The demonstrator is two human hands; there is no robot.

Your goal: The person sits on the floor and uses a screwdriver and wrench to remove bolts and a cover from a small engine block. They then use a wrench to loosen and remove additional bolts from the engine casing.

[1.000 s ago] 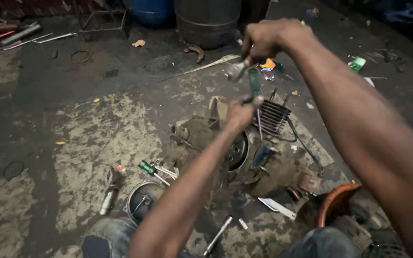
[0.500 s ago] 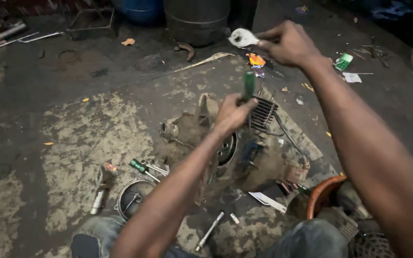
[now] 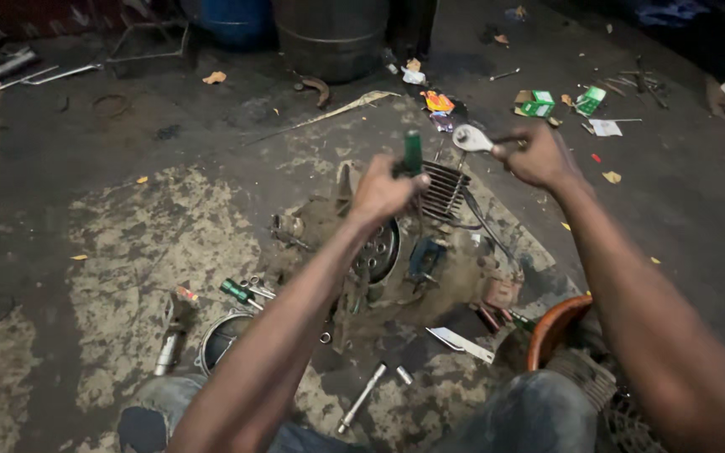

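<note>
- The floor (image 3: 86,252) is dark, stained concrete with pale worn patches, and it fills nearly the whole view; small scraps and litter lie all over it.
- A grey drum (image 3: 333,33) and a blue drum (image 3: 232,17) stand side by side at the far edge, with a bent wire frame (image 3: 148,42) just to their left.
- The engine block (image 3: 404,252), caked in dirt, sits on the floor at the centre, its finned cylinder (image 3: 446,189) on the far side and a round opening facing the person.
- The person's knees in worn jeans (image 3: 539,411) frame the bottom of the view, and an orange-brown curved part (image 3: 551,327) rests beside the right knee.
- The left hand (image 3: 383,193) is wrapped tight around a green-handled screwdriver (image 3: 413,151), held upright over the engine block; the forearm crosses in front of the casing and hides part of it.
- The right hand (image 3: 539,155) is closed around the handle of a ratchet wrench (image 3: 473,138), whose round head points left, just above the finned cylinder.
- A long pale strip (image 3: 329,113) lies on the floor beyond the engine.
- A second green-handled screwdriver (image 3: 241,292) lies left of the engine, near a round metal ring (image 3: 220,335) and a short metal tool (image 3: 169,344).
- A socket extension bar (image 3: 362,398) lies between the knees.
- Green cartons (image 3: 534,102) sit beyond the right hand.
</note>
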